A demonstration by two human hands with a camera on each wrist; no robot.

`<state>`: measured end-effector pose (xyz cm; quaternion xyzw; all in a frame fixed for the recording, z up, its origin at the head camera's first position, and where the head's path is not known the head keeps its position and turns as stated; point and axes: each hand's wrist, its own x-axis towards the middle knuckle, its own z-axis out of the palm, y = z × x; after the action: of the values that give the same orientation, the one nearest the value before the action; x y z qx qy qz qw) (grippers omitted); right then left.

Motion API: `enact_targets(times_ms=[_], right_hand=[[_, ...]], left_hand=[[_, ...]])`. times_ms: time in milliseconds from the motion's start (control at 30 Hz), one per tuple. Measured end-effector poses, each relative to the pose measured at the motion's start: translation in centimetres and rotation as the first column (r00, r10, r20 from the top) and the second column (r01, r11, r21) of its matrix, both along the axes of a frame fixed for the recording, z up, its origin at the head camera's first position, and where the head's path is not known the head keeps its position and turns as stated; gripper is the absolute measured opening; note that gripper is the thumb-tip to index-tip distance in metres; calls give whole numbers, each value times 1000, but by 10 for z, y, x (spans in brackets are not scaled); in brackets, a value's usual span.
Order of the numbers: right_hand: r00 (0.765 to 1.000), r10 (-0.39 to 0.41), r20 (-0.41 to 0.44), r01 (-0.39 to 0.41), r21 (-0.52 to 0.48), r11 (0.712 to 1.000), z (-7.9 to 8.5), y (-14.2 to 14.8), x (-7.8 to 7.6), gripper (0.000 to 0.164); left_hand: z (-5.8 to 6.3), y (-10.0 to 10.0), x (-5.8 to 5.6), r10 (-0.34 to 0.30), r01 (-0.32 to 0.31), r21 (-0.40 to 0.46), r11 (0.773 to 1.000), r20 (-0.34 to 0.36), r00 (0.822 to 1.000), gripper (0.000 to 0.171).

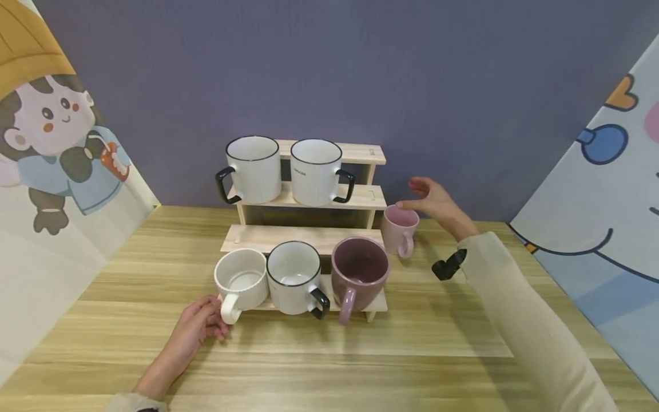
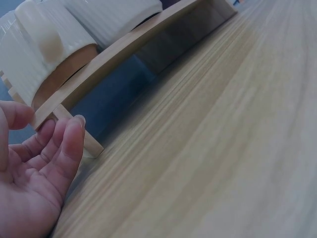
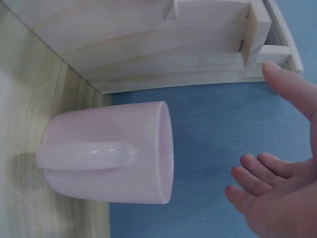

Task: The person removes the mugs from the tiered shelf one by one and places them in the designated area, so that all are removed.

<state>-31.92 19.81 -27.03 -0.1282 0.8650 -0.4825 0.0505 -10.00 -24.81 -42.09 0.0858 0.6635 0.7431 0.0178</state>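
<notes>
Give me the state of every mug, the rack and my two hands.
Wooden rack: standing, bearing five mugs.
Upper left mug: upright, contents unclear.
Upper right mug: upright, contents unclear.
White ribbed mug: upright, looks empty.
Lower black-rimmed mug: upright, looks empty.
Purple mug: upright, looks empty.
Pink mug: upright, contents unclear.
Left hand: gripping the rack's corner.
Right hand: holding nothing.

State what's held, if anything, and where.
The left hand pinches the tiered wooden rack at its bottom shelf's front left corner; the right hand, nothing.

There are three black-rimmed white mugs (image 1: 254,177) (image 1: 314,183) (image 1: 290,289), one ribbed white mug (image 1: 249,290), one glossy mauve mug (image 1: 360,269), one small pink mug (image 1: 395,236) and one stepped pale-wood rack (image 1: 309,238).
</notes>
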Motion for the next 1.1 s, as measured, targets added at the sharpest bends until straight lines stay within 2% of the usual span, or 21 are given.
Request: enact_targets(times_ms=[433,1100], right_hand=[[999,-7,-32,8,52,999,23,-5,1,89],[996,51,-68,-51,8,999,45,-27,7,86]], left_hand=[[-2,0,0,-14,14,18,1000,-11,1000,25],[-1,0,-1,-1,1,9,1000,7,1000,24]])
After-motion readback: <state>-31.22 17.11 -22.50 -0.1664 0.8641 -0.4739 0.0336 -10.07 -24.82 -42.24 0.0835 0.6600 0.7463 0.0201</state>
